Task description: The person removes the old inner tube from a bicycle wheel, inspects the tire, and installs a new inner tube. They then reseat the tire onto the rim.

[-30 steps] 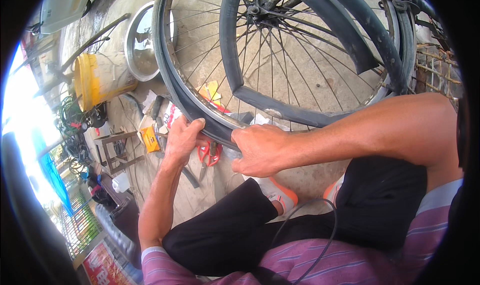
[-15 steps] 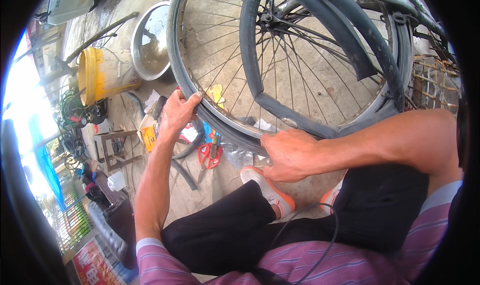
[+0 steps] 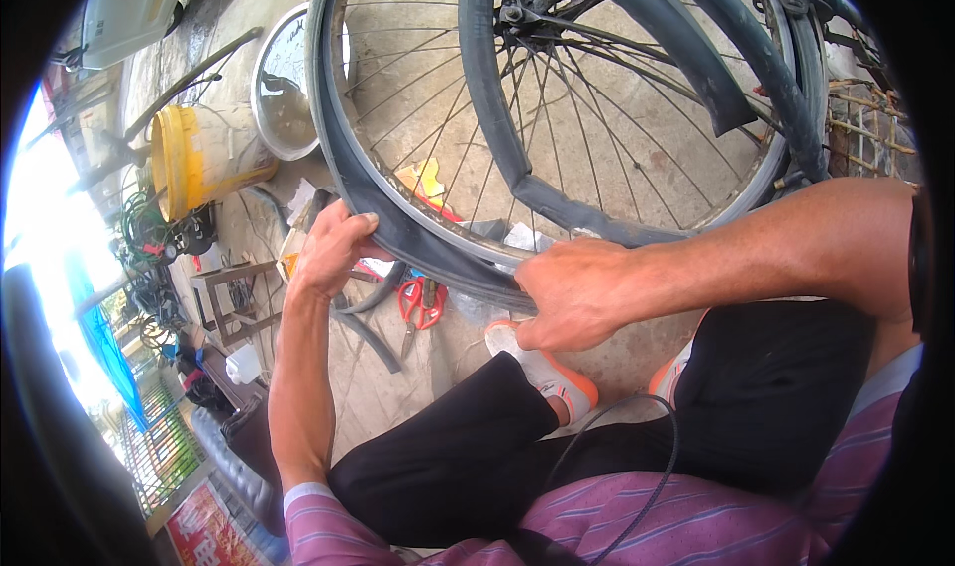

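My left hand [image 3: 336, 250] is closed on the outer edge of a black bicycle tire [image 3: 423, 253], thumb on top. Beside it the tire stands away from the metal rim [image 3: 360, 158], and its dark inside shows. Further right along the lower part of the wheel, my right hand [image 3: 569, 292] is closed over the tire and rim, its fingertips partly hidden. A grey-black inner tube [image 3: 484, 89] hangs loose outside the tire, looped across the spokes, with one flat end dangling right of the hub [image 3: 513, 15].
Red-handled scissors [image 3: 422, 305] and cut rubber pieces [image 3: 370, 339] lie on the concrete below the wheel. At left are a yellow bucket [image 3: 177, 163] on its side, a metal basin [image 3: 257, 94] holding water and a small stool [image 3: 204, 297]. A rusty wire basket [image 3: 870, 128] stands at right.
My left hand has drawn the tire's edge outward, down and to the left, widening the gap to the rim. My right hand keeps its grip. The wheel sits slightly further up and left in view.
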The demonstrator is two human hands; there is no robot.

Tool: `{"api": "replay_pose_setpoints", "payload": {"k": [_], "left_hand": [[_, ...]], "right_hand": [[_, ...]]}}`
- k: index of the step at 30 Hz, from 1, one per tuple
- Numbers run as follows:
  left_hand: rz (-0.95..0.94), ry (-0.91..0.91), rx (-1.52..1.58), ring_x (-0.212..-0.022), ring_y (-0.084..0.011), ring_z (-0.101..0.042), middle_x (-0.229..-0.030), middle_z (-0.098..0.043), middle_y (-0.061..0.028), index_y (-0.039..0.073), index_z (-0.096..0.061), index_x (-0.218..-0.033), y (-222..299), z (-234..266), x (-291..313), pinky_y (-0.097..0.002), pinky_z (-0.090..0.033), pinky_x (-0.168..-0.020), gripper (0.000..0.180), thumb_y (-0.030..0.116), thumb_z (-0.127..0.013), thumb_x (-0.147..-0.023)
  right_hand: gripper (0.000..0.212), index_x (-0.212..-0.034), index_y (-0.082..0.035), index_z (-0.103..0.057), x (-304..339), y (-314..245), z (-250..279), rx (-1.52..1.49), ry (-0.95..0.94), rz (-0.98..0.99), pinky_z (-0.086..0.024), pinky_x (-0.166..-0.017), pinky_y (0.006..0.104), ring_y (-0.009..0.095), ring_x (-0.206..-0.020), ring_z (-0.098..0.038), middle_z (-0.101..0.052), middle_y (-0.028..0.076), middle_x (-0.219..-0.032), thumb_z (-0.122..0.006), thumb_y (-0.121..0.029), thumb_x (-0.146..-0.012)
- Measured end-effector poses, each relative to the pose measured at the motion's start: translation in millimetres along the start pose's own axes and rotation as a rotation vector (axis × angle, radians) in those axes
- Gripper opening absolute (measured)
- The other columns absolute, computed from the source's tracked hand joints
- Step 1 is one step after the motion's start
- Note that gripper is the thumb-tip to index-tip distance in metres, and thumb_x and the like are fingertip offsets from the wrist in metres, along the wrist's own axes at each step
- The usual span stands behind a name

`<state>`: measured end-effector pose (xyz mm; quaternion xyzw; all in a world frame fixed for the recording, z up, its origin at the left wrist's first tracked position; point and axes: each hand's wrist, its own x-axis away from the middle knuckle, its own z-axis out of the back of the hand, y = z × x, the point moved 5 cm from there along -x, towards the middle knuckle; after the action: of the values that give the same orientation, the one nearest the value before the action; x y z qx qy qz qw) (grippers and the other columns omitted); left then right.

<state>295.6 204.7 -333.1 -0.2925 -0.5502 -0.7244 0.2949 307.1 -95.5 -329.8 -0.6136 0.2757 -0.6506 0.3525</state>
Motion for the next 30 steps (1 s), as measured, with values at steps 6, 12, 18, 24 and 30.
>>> {"api": "replay_pose_setpoints", "payload": {"k": [6, 12, 18, 24, 30], "left_hand": [[0.061, -0.023, -0.061, -0.095, -0.0257, -0.079, -0.114, -0.079, -0.017, -0.008, -0.067, -0.128, -7, -16, 11, -0.0364, -0.068, -0.082, 0.036, 0.015, -0.058, -0.102], [0.23, 0.029, -0.136, -0.088, -0.0266, -0.079, -0.106, -0.079, -0.0199, -0.009, -0.065, -0.123, -30, -62, 30, -0.0343, -0.066, -0.077, 0.041, 0.029, -0.062, -0.107], [0.202, 0.291, -0.215, -0.078, -0.0221, -0.077, -0.093, -0.074, -0.0147, -0.005, -0.064, -0.111, -20, -19, 7, -0.0328, -0.062, -0.066, 0.057, 0.051, -0.073, -0.103], [0.162, 0.314, -0.55, -0.066, -0.0164, -0.073, -0.08, -0.075, -0.0108, -0.004, -0.067, -0.106, 25, -19, -2, -0.0315, -0.058, -0.06, 0.037, 0.032, -0.073, -0.099], [0.068, 0.125, -0.125, -0.084, -0.0214, -0.079, -0.105, -0.079, -0.0148, -0.005, -0.069, -0.119, 2, -14, 5, -0.0317, -0.065, -0.068, 0.028, 0.011, -0.056, -0.101]], "right_hand": [[0.036, -0.092, 0.007, -0.08, -14, -8, -5, -0.035, 0.06, 0.021, -0.062, -0.086, 0.0513, 0.043, -0.095, -0.078, -0.079, 0.027, -0.095, -0.066, -0.026, -0.084], [0.035, -0.093, 0.009, -0.074, -26, -17, -8, -0.126, 0.184, 0.049, -0.063, -0.084, 0.0515, 0.044, -0.092, -0.079, -0.078, 0.028, -0.092, -0.068, -0.025, -0.083], [0.046, -0.103, 0.015, -0.065, -14, -17, -22, 0.028, 0.232, 0.111, -0.063, -0.081, 0.0541, 0.049, -0.087, -0.078, -0.075, 0.032, -0.09, -0.071, -0.027, -0.084], [0.044, -0.103, 0.015, -0.065, -2, -16, -23, 0.07, 0.185, 0.112, -0.063, -0.081, 0.054, 0.048, -0.087, -0.078, -0.076, 0.032, -0.088, -0.071, -0.023, -0.082], [0.045, -0.106, 0.015, -0.064, 0, -15, -18, 0.049, 0.133, 0.134, -0.063, -0.081, 0.0539, 0.048, -0.086, -0.078, -0.076, 0.032, -0.088, -0.071, -0.022, -0.081]]}}
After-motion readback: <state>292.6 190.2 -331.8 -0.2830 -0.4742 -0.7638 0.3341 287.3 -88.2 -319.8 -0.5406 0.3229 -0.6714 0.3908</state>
